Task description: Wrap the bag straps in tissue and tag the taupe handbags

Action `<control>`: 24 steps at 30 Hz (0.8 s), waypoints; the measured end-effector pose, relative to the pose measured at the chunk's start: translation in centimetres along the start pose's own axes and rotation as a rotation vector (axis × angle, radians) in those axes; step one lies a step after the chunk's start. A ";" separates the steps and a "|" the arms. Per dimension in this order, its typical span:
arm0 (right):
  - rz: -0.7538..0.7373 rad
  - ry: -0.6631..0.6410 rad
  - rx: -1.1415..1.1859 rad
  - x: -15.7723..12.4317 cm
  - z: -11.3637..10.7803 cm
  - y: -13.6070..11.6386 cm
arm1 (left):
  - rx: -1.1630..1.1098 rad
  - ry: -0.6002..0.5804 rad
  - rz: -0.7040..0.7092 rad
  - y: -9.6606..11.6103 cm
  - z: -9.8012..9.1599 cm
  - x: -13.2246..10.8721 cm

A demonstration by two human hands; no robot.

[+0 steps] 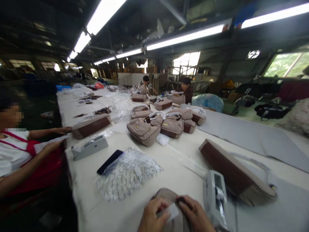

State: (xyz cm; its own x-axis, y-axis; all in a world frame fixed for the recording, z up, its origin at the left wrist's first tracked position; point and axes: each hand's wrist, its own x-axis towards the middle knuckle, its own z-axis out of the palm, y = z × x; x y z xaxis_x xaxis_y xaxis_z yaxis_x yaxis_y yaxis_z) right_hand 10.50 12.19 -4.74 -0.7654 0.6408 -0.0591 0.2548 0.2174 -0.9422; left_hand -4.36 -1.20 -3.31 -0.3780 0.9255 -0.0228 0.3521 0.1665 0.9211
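A taupe fabric bag [166, 193] is at the bottom middle, close to me, its lower part cut off by the frame. My left hand [153, 216] is closed, pinching a small white slip [172, 211] between thumb and fingers over the bag. On the other side my right hand [195, 214] is closed on the bag's edge, at a small dark part by the thumb that I cannot make out. A grey tape dispenser [209, 190] stands just right of that hand. Beyond it, a taupe and brown handbag [231, 167] lies on its side.
A clear plastic bag of dark-striped small items [130, 177] partly covers a dark phone [111, 161]. Several handbags [145, 129] crowd the table's middle. At left, a person in a red apron [48, 164] sits by another tape dispenser [90, 146]. Two people work at the far side.
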 end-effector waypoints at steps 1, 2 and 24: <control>-0.002 -0.007 0.003 -0.1 0.1 0.2 | -0.013 0.014 -0.004 0.0 0.0 -0.1; 0.006 -0.018 0.029 -0.1 0.1 0.4 | -0.019 0.023 -0.003 0.0 0.0 -0.2; -0.195 0.034 -0.141 -0.5 2.1 -0.1 | 0.247 0.023 0.203 -1.1 -4.1 2.7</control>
State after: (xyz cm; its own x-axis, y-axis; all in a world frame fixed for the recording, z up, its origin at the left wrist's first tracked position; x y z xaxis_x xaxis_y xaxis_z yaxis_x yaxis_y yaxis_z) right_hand 9.55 10.29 -5.31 -0.7887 0.6003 0.1325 0.1859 0.4384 -0.8793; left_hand -9.27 -0.29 -2.79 -0.2972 0.9408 0.1633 0.6187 0.0595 0.7834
